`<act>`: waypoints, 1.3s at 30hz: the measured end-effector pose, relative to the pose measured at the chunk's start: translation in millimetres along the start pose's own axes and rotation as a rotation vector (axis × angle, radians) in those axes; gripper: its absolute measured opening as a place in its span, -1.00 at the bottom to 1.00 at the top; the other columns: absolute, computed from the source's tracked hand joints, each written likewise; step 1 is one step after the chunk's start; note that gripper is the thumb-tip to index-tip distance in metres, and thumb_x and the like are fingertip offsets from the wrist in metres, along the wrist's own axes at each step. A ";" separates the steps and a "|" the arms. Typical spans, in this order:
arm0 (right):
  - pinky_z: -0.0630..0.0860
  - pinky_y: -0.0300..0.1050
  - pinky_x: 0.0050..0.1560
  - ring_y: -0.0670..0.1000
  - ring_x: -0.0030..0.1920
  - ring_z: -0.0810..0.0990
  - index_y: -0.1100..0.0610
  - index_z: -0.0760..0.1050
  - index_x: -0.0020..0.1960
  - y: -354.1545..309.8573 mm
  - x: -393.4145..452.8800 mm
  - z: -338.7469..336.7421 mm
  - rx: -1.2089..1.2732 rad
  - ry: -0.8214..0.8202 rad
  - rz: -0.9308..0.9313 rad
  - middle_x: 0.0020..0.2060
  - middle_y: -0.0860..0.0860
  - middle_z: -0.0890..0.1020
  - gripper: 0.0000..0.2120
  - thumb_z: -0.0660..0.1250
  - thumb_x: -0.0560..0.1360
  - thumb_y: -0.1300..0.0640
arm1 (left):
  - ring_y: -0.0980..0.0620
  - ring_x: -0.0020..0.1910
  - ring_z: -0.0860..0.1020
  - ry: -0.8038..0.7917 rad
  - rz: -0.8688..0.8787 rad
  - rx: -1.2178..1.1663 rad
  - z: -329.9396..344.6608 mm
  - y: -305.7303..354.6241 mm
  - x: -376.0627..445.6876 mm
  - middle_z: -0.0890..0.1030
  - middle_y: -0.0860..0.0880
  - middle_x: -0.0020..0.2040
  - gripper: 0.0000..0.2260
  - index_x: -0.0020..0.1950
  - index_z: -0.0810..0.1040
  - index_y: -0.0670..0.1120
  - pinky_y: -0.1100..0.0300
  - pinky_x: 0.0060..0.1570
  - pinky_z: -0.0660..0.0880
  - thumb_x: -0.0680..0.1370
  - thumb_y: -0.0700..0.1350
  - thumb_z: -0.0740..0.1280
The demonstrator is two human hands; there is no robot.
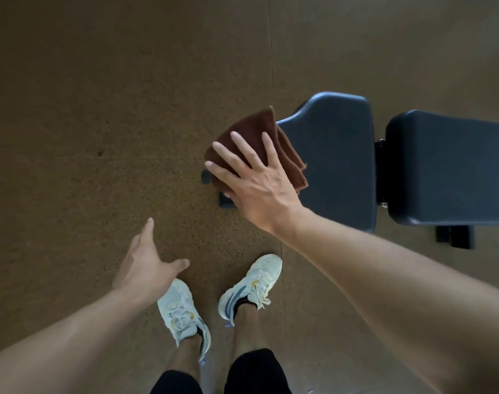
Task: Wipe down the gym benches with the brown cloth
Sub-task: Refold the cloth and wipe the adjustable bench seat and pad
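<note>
Right hand (259, 183) is lying flat, fingers straight and spread, pressing the folded brown cloth (259, 129) onto the near end of the dark padded gym bench (336, 155). Cloth is overhanging the pad's edge under the fingertips. Left hand (146, 265) is hanging wide and holding nothing, over the brown floor (100, 109), above white sneakers (183, 311).

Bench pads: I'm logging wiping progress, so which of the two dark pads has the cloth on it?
The pad nearer the person: the right hand presses the brown cloth flat over its end. The farther pad is bare.
</note>
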State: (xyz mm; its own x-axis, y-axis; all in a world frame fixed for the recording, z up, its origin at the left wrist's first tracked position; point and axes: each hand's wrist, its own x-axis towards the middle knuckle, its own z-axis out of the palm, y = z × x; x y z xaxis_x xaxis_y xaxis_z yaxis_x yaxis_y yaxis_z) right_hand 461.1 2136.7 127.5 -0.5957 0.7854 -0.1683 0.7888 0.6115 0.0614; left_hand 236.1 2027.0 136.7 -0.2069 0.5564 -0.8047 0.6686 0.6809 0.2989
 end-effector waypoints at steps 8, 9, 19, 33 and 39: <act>0.08 0.50 0.57 0.17 0.69 0.00 -0.14 0.02 0.68 0.8 -170.2 32.3 0.285 -0.004 0.867 0.69 -0.01 0.11 -0.27 0.17 0.61 -0.29 | -0.03 0.52 0.31 0.051 0.350 0.012 -5.8 73.9 -32.3 0.29 0.04 0.56 -0.25 0.60 0.16 0.13 -0.16 0.39 0.38 0.50 0.06 0.48; 0.00 0.48 0.59 0.14 0.69 -0.07 -0.17 -0.03 0.68 5.3 -170.3 30.9 0.333 -0.031 0.865 0.70 -0.04 0.05 -0.27 0.13 0.60 -0.33 | -0.01 0.52 0.31 0.053 0.393 0.014 -2.6 82.9 -39.9 0.29 0.06 0.56 -0.27 0.59 0.18 0.12 -0.13 0.39 0.38 0.51 0.05 0.48; -0.04 0.40 0.62 0.09 0.69 0.05 -0.20 0.18 0.64 22.0 -169.0 29.9 0.387 0.133 0.859 0.66 -0.08 0.22 -0.43 0.09 0.66 -0.28 | 0.06 0.41 0.43 0.031 0.729 0.112 20.9 161.7 -78.8 0.36 0.16 0.51 -0.38 0.52 0.35 0.09 0.01 0.36 0.44 0.50 -0.01 0.48; 0.69 -0.17 0.00 -0.13 0.06 0.73 -0.04 0.51 0.33 105.6 -283.7 -69.5 1.358 0.864 1.531 0.12 -0.07 0.70 -0.75 0.25 0.69 -0.07 | 0.14 0.62 -0.01 -0.008 0.710 0.137 151.1 318.9 -83.5 0.17 0.10 0.62 -0.47 0.59 0.24 0.06 0.13 0.56 -0.04 0.64 -0.21 0.24; -0.38 0.22 0.62 0.04 0.68 -0.31 -0.23 -0.09 0.68 195.6 -287.2 -4.8 0.571 -0.013 0.972 0.70 -0.13 -0.10 -0.30 0.01 0.62 -0.41 | -0.04 0.60 -0.36 0.080 0.544 0.465 177.5 385.8 -34.1 -0.28 -0.02 0.65 -0.25 0.66 -0.16 0.04 -0.12 0.57 -0.28 0.63 0.05 0.27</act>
State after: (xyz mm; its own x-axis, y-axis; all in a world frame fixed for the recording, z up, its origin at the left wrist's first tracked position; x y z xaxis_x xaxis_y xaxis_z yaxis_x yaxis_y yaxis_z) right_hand 785.8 2031.2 192.6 0.3080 0.9013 -0.3046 0.8729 -0.3950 -0.2864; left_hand 627.9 2186.2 188.4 0.2028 0.8043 -0.5586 0.9229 0.0337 0.3835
